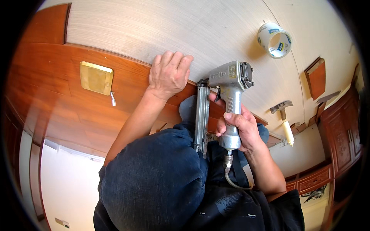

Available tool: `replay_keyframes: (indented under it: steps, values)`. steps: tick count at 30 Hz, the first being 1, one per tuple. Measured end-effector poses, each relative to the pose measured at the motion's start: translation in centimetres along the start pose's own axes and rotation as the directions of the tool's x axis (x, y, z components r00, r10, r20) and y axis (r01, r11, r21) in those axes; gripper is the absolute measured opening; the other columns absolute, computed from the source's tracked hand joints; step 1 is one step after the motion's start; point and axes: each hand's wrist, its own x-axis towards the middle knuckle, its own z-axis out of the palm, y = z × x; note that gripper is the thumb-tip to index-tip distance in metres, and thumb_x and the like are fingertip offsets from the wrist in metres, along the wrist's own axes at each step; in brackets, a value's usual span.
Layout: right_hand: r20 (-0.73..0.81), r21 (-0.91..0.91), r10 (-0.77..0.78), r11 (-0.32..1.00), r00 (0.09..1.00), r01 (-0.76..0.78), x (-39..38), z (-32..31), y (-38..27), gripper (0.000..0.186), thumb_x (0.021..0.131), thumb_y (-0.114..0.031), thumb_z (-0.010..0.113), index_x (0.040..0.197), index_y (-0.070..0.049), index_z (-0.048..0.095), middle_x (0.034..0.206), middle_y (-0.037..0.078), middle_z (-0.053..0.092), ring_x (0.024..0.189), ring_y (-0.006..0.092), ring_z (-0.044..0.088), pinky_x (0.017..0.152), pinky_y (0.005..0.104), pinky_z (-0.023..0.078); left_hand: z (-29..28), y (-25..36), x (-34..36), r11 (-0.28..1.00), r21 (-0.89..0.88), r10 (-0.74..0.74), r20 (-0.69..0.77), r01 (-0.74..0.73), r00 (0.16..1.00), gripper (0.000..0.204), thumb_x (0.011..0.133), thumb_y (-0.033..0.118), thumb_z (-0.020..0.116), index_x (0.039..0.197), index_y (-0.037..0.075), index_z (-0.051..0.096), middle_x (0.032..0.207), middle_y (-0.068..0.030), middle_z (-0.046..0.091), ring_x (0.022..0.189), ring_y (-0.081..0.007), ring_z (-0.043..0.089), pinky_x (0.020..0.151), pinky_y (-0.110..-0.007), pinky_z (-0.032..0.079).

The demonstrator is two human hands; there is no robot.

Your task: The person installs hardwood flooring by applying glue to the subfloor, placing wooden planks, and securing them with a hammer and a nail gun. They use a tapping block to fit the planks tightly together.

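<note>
My right hand (241, 129) is wrapped round the handle of a silver air nail gun (227, 81), with the index finger near its trigger. The gun's long magazine reaches down toward my lap, and its nose is at the edge of the reddish-brown wood. An air hose (234, 183) runs from a coupling under the handle. Left of the nose, my left hand (169, 75) presses on a wooden edge strip (133, 61), its fingers bent and close together over the edge. The fingertips are partly hidden.
A tape roll (274, 40) rests on the pale grained board (154, 25). Farther right lie a brown wood offcut (316, 79), a claw hammer (282, 109) and a white tube (288, 133). A gold switch plate (96, 79) with a short white cable sits in the brown wood at left.
</note>
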Motion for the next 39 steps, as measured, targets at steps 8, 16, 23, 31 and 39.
replay_keyframes:
  steps: [8, 16, 23, 31, 39]
  values:
    - [0.048, 0.000, 0.054, 0.999, 0.997, -0.054, -0.2, -1.2, -0.6, 0.036, 0.102, -0.008, 0.057, 0.137, -0.001, 0.052, 0.076, 0.006, 0.065, 0.070, 0.0161, 0.066, 0.073, 0.0318, 0.059, 0.6, 0.4, 0.1, 0.998, 0.058, -0.011, 0.012, 0.010, 1.000, 0.030, 0.073, 0.007, 0.072, 0.100, 0.018, 0.067, 0.088, -0.0005, 0.058, 0.083, -0.0231, 0.056, 0.071, -0.038, 0.043]
    - [-0.084, 0.075, 0.084, 0.994, 0.993, -0.078, -2.8, -7.8, 0.0, 0.047, 0.099, -0.003, 0.059, 0.145, -0.002, 0.049, 0.089, 0.006, 0.069, 0.068, 0.0121, 0.066, 0.070, 0.0314, 0.061, 0.8, 0.5, -0.1, 0.995, 0.101, -0.005, 0.011, 0.004, 1.000, 0.025, 0.075, 0.004, 0.068, 0.096, 0.019, 0.066, 0.087, -0.0011, 0.058, 0.084, -0.0252, 0.057, 0.072, -0.040, 0.044]
    - [-0.112, 0.050, 0.044, 0.998, 0.993, -0.038, -4.6, -12.3, 0.7, 0.049, 0.097, -0.002, 0.063, 0.143, -0.004, 0.049, 0.104, 0.006, 0.068, 0.069, 0.0105, 0.065, 0.072, 0.0309, 0.061, 1.2, 0.5, 0.0, 0.991, 0.130, 0.037, 0.001, -0.036, 0.999, 0.023, 0.077, 0.000, 0.065, 0.094, 0.015, 0.065, 0.087, -0.0040, 0.060, 0.084, -0.0273, 0.057, 0.074, -0.041, 0.046]
    - [-0.044, 0.086, 0.044, 0.995, 0.998, -0.040, -5.2, -15.5, 1.5, 0.053, 0.098, -0.005, 0.065, 0.148, -0.004, 0.048, 0.121, 0.004, 0.063, 0.072, 0.0084, 0.065, 0.073, 0.0300, 0.061, 3.5, 4.7, 0.7, 0.968, 0.009, 0.247, 0.127, -0.250, 0.961, 0.018, 0.077, 0.003, 0.071, 0.089, 0.015, 0.065, 0.083, -0.0023, 0.057, 0.079, -0.0239, 0.056, 0.070, -0.037, 0.045]
    - [-0.088, 0.035, 0.045, 0.998, 0.995, -0.043, -6.9, -21.2, 2.0, 0.051, 0.096, -0.003, 0.067, 0.145, -0.003, 0.052, 0.099, 0.002, 0.067, 0.069, 0.0082, 0.066, 0.071, 0.0293, 0.062, 3.6, 4.7, 1.1, 0.978, 0.049, 0.198, 0.074, -0.202, 0.977, 0.017, 0.076, 0.002, 0.072, 0.084, 0.016, 0.065, 0.082, -0.0026, 0.055, 0.077, -0.0240, 0.055, 0.069, -0.037, 0.045]
